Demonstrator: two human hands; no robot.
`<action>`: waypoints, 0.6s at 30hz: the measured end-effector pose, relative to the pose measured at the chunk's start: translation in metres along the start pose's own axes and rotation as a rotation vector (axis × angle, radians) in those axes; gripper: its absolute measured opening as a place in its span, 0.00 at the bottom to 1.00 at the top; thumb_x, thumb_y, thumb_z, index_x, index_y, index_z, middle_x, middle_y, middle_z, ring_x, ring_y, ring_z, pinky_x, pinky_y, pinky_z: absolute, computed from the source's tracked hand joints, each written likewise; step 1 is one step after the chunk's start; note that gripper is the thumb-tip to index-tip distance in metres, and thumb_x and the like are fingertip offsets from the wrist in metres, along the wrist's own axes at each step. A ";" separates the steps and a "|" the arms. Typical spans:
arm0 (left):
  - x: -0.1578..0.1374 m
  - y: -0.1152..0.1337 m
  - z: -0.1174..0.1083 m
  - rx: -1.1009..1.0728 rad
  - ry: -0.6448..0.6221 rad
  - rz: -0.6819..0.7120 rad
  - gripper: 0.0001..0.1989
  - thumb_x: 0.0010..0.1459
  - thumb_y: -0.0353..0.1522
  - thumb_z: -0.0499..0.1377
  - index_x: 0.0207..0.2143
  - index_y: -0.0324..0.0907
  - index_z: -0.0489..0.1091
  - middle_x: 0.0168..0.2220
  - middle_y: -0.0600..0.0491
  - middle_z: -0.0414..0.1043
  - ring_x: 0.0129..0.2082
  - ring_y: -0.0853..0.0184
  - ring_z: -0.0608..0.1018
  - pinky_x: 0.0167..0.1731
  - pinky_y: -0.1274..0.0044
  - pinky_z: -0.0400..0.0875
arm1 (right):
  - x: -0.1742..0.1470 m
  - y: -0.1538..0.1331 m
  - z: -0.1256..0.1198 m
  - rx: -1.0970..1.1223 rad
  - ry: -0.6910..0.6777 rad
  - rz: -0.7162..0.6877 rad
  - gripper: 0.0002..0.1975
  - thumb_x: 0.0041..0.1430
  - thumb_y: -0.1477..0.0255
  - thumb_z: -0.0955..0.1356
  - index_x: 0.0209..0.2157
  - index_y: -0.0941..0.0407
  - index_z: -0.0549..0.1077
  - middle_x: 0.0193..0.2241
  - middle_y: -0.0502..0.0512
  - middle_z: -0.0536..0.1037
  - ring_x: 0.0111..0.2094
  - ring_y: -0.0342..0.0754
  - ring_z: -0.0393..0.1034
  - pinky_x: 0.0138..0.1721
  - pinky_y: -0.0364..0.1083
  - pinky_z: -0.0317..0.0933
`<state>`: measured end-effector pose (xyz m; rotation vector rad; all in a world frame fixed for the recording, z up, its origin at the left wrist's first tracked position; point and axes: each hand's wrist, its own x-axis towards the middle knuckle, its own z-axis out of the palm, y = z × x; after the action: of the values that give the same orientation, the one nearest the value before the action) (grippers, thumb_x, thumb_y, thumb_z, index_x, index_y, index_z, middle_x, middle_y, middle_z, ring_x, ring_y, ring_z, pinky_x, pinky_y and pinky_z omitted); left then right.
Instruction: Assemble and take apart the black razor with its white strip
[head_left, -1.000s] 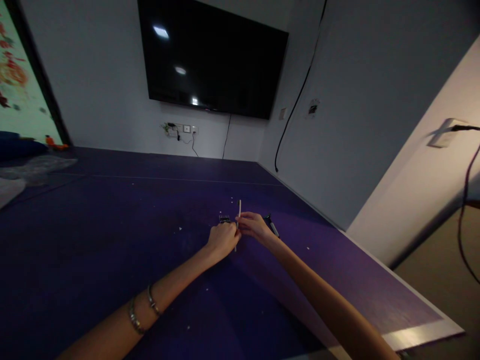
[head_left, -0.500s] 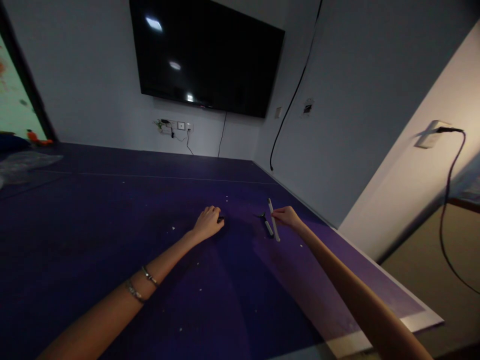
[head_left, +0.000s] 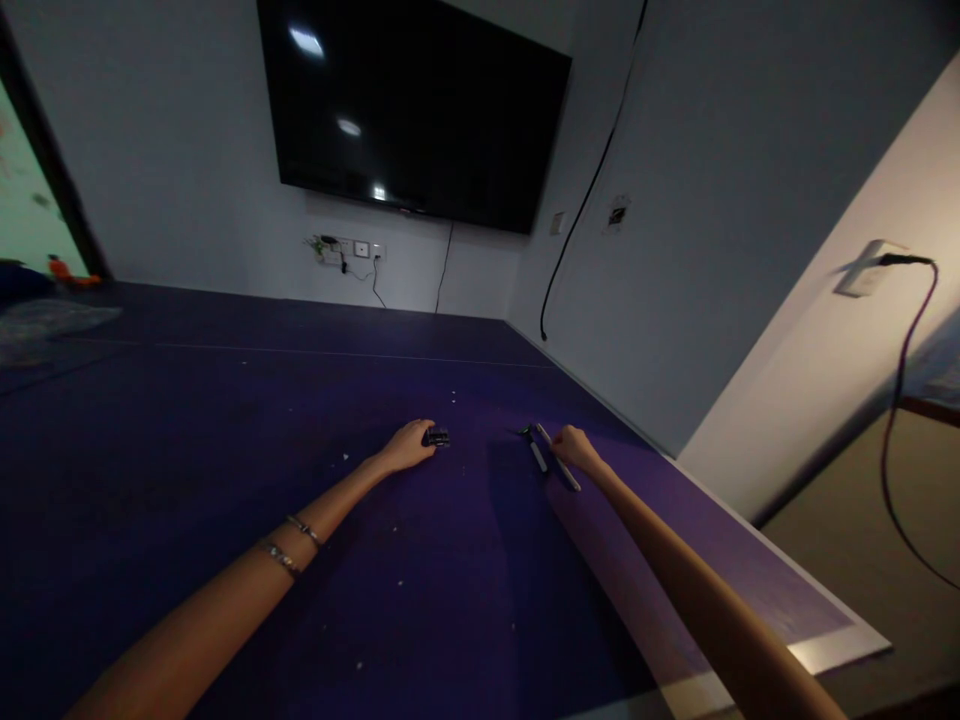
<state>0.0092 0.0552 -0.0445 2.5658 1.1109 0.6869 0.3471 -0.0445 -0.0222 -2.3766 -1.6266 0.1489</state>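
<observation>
Nearest, both bare forearms stretch forward over the dark purple table (head_left: pixel 225 480), the left one wearing two thin bracelets (head_left: pixel 291 541) at the wrist. Farther out, the left hand (head_left: pixel 405 446) lies palm-down with its fingers curled, fingertips touching a small dark clip (head_left: pixel 437 436), while the right hand (head_left: pixel 576 448) rests low on the table, fingers loosely closed on a slim white pen (head_left: pixel 559 458) that lies flat just beside a darker pen (head_left: pixel 536 452). Beyond them, a black screen (head_left: pixel 412 110) hangs on the grey wall above a row of sockets (head_left: pixel 352 250).
</observation>
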 end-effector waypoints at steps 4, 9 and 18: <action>0.003 -0.001 -0.001 -0.057 -0.016 0.001 0.17 0.47 0.31 0.55 0.42 0.37 0.68 0.43 0.45 0.71 0.46 0.59 0.72 0.45 0.73 0.63 | 0.000 0.000 0.002 -0.051 0.011 -0.016 0.09 0.47 0.76 0.64 0.28 0.61 0.77 0.25 0.59 0.77 0.29 0.48 0.72 0.24 0.38 0.55; 0.000 0.003 -0.008 -0.107 0.002 -0.019 0.16 0.46 0.31 0.57 0.40 0.38 0.69 0.41 0.46 0.72 0.43 0.59 0.73 0.43 0.73 0.64 | -0.011 -0.004 -0.011 -0.106 0.069 -0.018 0.13 0.52 0.70 0.63 0.34 0.62 0.76 0.32 0.64 0.77 0.35 0.52 0.72 0.30 0.41 0.59; -0.011 0.056 -0.019 -0.250 0.028 0.084 0.25 0.44 0.29 0.60 0.48 0.39 0.63 0.46 0.46 0.70 0.45 0.62 0.72 0.46 0.73 0.64 | -0.042 -0.062 -0.040 0.047 0.010 -0.684 0.28 0.47 0.61 0.69 0.50 0.56 0.67 0.47 0.59 0.70 0.48 0.52 0.64 0.49 0.48 0.57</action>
<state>0.0271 0.0102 -0.0084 2.4066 0.8678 0.8271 0.2847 -0.0687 0.0305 -1.6553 -2.2832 0.0399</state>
